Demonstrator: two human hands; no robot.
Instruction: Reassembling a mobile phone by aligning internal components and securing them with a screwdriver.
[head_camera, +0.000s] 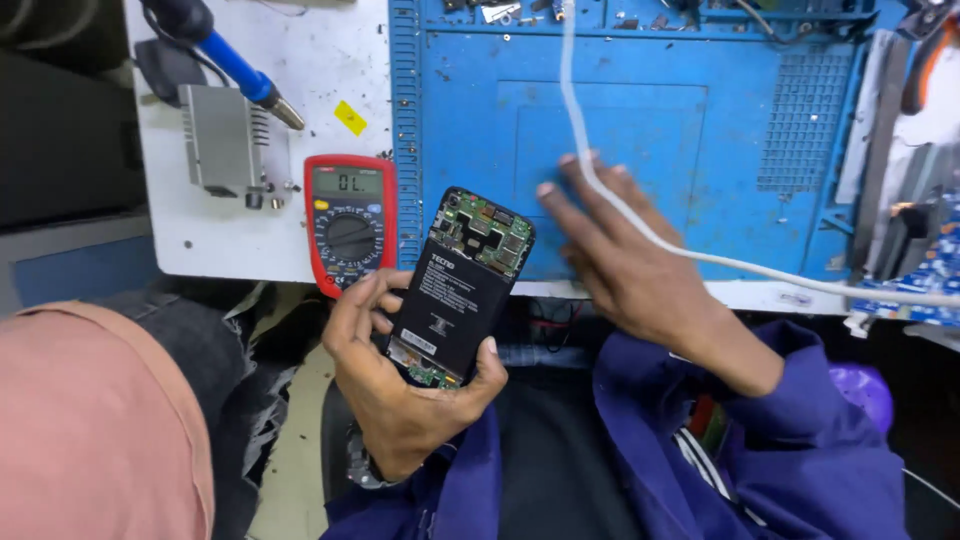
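I recorded the opened phone (462, 285) in the left hand (395, 385), held off the near edge of the counter (240, 225) above the lap. Its back cover was off: a black battery filled the middle and green circuit board showed at both ends. The long axis ran from lower left to upper right, the upper end tilted toward the blue mat (640, 150).

The left fingers (362, 300) were clenched about the phone, wrapped along its left edge, with the thumb pressed against the lower right corner. The palm faced up beneath it.

The right hand (625, 250) lay just right of the phone's upper end, apart from it, resting flat on the mat with its fingers (565, 200) released and spread, pointing up and left. It held nothing. A white cable (570, 90) ran down the mat, crossed over the back of that hand and trailed off to the right; I could not tell whether it pressed on the skin or merely passed above.

The right hand was the nearer to the cable; the left alone carried the phone. A red meter (348, 220) stood just left of the phone's upper end, and a blue-handled soldering iron (235, 62) lay well apart beyond it.
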